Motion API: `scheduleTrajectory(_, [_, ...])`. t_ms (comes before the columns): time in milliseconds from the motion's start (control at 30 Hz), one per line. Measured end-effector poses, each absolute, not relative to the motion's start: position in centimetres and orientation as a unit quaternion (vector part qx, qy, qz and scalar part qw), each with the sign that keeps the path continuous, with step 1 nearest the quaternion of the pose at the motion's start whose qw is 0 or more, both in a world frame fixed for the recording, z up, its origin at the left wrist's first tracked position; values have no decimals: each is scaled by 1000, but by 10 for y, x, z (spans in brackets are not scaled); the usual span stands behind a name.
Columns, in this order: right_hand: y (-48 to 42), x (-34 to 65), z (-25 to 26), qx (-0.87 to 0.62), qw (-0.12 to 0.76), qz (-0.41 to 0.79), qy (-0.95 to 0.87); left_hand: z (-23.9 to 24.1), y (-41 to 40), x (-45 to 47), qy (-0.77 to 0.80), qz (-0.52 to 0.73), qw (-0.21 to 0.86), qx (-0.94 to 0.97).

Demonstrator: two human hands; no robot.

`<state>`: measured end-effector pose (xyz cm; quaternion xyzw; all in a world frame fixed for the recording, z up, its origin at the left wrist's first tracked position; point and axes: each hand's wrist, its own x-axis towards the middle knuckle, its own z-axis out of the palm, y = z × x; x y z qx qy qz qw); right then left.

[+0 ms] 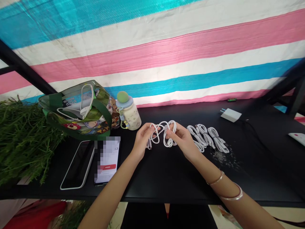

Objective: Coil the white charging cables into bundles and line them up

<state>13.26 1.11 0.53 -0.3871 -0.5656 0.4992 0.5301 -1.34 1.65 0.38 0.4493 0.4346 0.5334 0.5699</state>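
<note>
Head view: a looped white cable (164, 133) held just above the black desk (162, 179), its long axis running left to right between both hands. Left hand (142, 141) in a narrow grip on the left end of the loops, fingers pinching the strands. Right hand (182, 140) in a similar narrow grip on the right end, fingertips among the loops. Right hand nearer a row of bundled white cables (207, 138) lying just to its right, with a white charger adapter (230, 114) farther along. Left hand nearer a cream bottle with a green cap (128, 111), beside a green printed tote bag (102, 101) with a white cord (86, 101) in it. Near left, a phone in a white case (78, 163) beside a second phone with a pixelated screen (108, 159). Black desk open between hands and front edge.
</note>
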Motion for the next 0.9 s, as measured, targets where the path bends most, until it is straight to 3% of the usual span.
scheduleTrajectory(467, [14, 138, 9, -414, 645, 434, -474, 14, 20, -16, 413, 551, 642, 337])
scheduleTrajectory(900, [22, 149, 9, -424, 703, 412, -395, 15, 19, -16, 408, 568, 629, 340])
